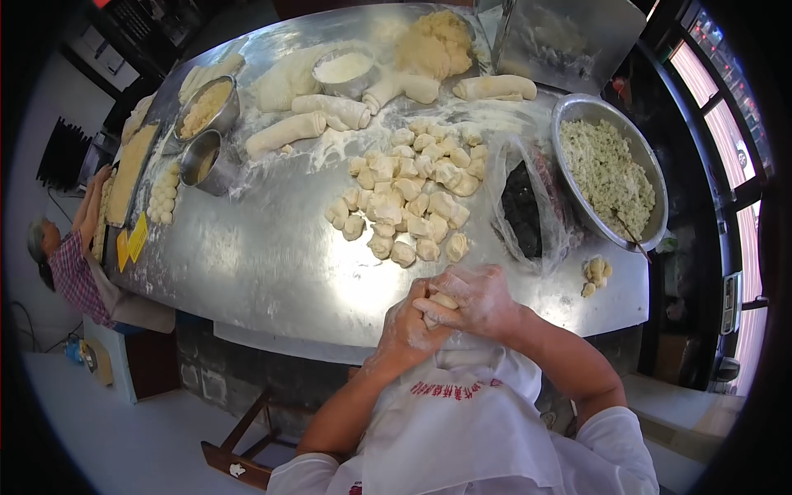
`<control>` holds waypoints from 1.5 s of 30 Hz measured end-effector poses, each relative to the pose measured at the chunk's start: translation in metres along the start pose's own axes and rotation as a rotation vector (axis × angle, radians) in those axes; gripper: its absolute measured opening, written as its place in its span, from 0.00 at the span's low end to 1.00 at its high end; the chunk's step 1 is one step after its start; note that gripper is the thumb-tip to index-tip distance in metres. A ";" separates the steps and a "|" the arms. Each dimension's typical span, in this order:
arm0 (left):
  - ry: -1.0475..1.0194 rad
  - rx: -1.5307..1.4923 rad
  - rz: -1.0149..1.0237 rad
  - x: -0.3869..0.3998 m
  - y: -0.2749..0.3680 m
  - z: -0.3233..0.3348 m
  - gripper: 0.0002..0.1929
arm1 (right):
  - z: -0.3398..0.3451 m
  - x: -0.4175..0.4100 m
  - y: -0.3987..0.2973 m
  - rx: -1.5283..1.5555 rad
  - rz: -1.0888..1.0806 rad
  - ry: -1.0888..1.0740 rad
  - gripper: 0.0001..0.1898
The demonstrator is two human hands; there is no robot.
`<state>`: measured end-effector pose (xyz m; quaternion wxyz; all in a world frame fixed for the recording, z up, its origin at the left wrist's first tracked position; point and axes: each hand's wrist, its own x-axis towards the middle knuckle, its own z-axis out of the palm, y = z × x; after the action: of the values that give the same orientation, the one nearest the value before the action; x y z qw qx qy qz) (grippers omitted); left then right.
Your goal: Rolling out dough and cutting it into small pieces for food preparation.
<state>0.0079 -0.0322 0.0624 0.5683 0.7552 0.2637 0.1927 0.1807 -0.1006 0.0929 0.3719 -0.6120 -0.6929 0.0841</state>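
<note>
My left hand [411,325] and my right hand [479,300] meet at the table's near edge, both dusted with flour. Between them they hold a small piece of dough [443,307], largely covered by the fingers. Just beyond the hands lies a heap of dough pieces [408,192] on the steel table [266,247]. To its right, a clear plastic bag [526,204] holds a dark filling. A large metal bowl [609,173] farther right contains a pale filling with green bits and a thin stick or handle. Small dough scraps [597,274] lie near the right corner.
Rolled dough logs [334,111], a bowl of white powder [343,71] and a yellowish dough mass [436,43] lie at the back. Two metal bowls [207,108] [201,162], yellow scrapers [133,242] and a tray [131,176] are at left, beside a co-worker [74,260]. A wooden stool [247,439] stands below.
</note>
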 end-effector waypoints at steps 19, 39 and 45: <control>0.209 -0.129 -0.070 -0.010 0.006 -0.007 0.51 | -0.013 0.006 -0.005 0.140 0.227 -0.220 0.34; 0.200 0.157 0.419 -0.025 0.040 -0.017 0.12 | 0.018 0.014 0.085 -0.366 0.264 -0.007 0.22; 0.195 -0.071 -0.172 -0.006 0.012 -0.029 0.46 | -0.004 0.054 0.042 -0.259 0.173 0.180 0.36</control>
<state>-0.0117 -0.0166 0.0819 0.5808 0.6869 0.3745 0.2249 0.2175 -0.0432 0.0936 0.3419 -0.7171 -0.6066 -0.0296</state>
